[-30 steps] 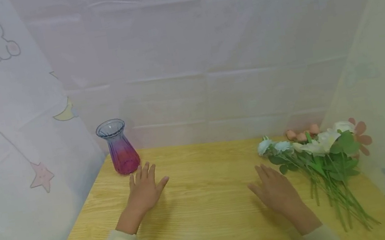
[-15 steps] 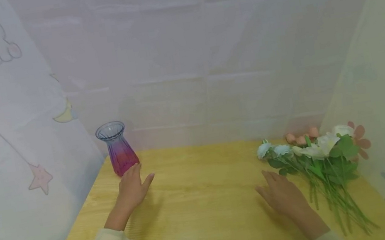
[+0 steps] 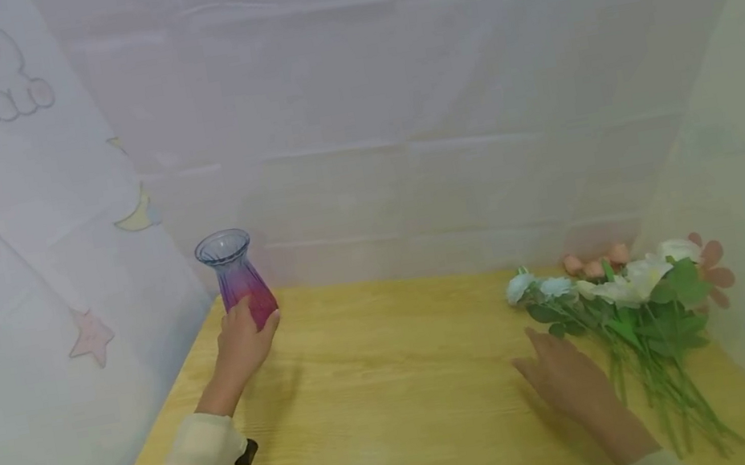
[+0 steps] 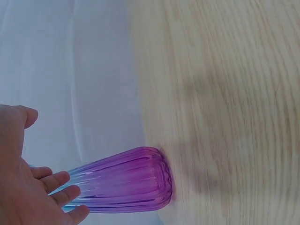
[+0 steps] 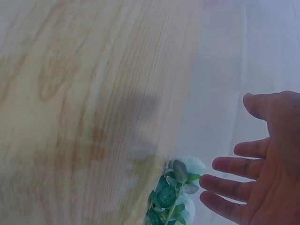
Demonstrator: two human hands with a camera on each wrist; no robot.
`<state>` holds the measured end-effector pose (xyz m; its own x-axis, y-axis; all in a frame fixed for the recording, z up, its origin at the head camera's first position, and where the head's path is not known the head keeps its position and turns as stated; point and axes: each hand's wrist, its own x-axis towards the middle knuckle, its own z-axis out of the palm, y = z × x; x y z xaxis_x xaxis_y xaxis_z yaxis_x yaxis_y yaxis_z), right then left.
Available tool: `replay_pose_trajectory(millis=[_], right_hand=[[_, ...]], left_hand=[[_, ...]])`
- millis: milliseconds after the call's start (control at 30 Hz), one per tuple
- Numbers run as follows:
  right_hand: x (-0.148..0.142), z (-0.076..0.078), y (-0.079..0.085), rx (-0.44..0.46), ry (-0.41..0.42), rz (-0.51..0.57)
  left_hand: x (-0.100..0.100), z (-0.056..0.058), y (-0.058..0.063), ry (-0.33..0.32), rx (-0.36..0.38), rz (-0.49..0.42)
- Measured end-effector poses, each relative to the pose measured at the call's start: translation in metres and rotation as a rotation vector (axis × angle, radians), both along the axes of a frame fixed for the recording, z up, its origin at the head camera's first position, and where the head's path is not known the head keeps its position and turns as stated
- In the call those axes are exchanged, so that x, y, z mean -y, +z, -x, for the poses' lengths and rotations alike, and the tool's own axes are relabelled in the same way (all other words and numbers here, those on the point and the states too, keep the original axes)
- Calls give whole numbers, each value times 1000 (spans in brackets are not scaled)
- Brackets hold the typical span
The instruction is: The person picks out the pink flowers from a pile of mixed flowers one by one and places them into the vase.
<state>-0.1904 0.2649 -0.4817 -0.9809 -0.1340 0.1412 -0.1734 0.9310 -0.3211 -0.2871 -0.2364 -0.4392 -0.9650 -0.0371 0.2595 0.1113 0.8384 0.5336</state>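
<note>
A ribbed glass vase (image 3: 242, 277), blue at the flared rim and magenta at the base, stands upright at the table's far left corner. My left hand (image 3: 246, 346) reaches to it, overlapping its lower body in the head view. In the left wrist view, the fingers (image 4: 56, 180) extend in front of the vase (image 4: 126, 180) and the thumb is spread well apart from them. My right hand (image 3: 572, 384) hovers over the table with fingers extended, just left of a bunch of artificial flowers (image 3: 632, 281); nothing is in it. Some blue blooms (image 5: 190, 166) show beside it in the right wrist view.
The wood-grain table (image 3: 398, 391) is enclosed by pale printed sheets at the back (image 3: 352, 105) and both sides. The flowers' green stems (image 3: 685, 402) point toward the table's front right. Glare marks the front middle.
My left hand has moved left and forward to the vase, its spread fingers drawing closer together. The right hand has shifted slightly right toward the flowers. The vase stays standing in place.
</note>
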Motion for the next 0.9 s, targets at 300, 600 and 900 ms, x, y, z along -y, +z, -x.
replay_pose_trajectory(millis=[300,600,900], right_hand=[[-6,-6,5,-11,-2,13],[-25,-7,-1,-8,-9,2],[-37,-11,4,30,-25,-5]], left_hand=[[11,12,14,64,2,-72],[18,32,17,116,-28,-206],[37,49,22,180,13,-258]])
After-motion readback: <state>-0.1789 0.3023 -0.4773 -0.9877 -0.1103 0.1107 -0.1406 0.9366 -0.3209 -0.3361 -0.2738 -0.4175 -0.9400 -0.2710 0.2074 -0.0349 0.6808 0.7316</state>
